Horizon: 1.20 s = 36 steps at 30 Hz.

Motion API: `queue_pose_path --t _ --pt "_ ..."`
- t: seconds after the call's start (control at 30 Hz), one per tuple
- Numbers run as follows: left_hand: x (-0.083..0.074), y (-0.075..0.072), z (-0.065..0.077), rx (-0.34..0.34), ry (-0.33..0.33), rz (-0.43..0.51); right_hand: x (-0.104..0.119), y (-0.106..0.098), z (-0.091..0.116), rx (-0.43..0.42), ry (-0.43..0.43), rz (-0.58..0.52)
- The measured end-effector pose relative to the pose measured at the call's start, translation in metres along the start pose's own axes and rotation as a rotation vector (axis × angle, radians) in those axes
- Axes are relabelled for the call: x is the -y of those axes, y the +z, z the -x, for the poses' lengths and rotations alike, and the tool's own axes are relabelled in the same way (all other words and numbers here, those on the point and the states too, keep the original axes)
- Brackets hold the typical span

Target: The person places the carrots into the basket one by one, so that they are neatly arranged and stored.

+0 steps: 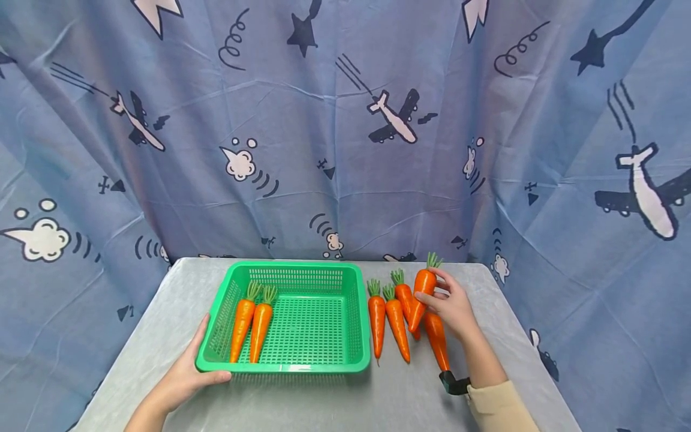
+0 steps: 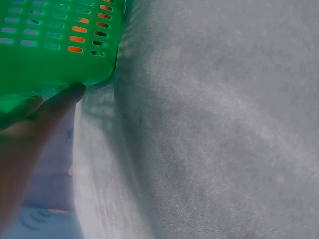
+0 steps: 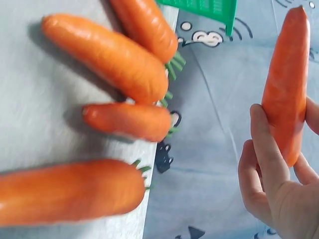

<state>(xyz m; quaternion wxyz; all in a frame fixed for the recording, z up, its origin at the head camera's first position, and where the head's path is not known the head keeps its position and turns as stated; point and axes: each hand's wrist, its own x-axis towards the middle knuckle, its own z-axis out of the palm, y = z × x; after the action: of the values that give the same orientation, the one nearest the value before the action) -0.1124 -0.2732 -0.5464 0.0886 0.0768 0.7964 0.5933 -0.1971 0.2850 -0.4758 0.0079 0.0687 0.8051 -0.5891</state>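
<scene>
A green plastic basket [image 1: 302, 367] with slotted walls stands on the table, two orange carrots [image 1: 243, 329] with green tops lying side by side in its left part. My left hand [image 1: 180, 372] holds the basket's near left corner, thumb at the front rim and fingers along the left side; the left wrist view has the fingertips right at the rim. My right hand [image 1: 450, 303] grips a carrot [image 3: 288, 89] between thumb and fingers, above the other carrots, its leafy end up in the head view. Several more carrots [image 1: 376, 318] lie right of the basket.
A grey cloth covers the table [image 1: 286, 408]. Behind and on both sides hangs a blue curtain [image 1: 345, 162] printed with planes and clouds. A black wrist mount [image 1: 453, 384] shows beside the right sleeve, just below the nearest loose carrot [image 1: 437, 342].
</scene>
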Motion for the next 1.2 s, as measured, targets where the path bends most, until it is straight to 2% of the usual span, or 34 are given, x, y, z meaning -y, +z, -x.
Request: queue_pose_path --t 0.23,0.43,0.57,1.2 --pt "0.001 0.0 0.0 -0.002 0.015 -0.014 0.012 0.019 0.001 0.039 -0.036 -0.035" --pt "0.003 0.001 -0.002 0.014 0.027 0.036 0.019 0.033 -0.001 0.072 -0.067 -0.081" --pt "0.004 0.001 -0.003 0.024 0.034 0.059 0.019 0.039 -0.004 0.088 -0.085 -0.097" --pt "0.002 0.001 -0.001 0.016 0.009 0.05 0.039 0.064 -0.007 0.129 -0.114 -0.143"
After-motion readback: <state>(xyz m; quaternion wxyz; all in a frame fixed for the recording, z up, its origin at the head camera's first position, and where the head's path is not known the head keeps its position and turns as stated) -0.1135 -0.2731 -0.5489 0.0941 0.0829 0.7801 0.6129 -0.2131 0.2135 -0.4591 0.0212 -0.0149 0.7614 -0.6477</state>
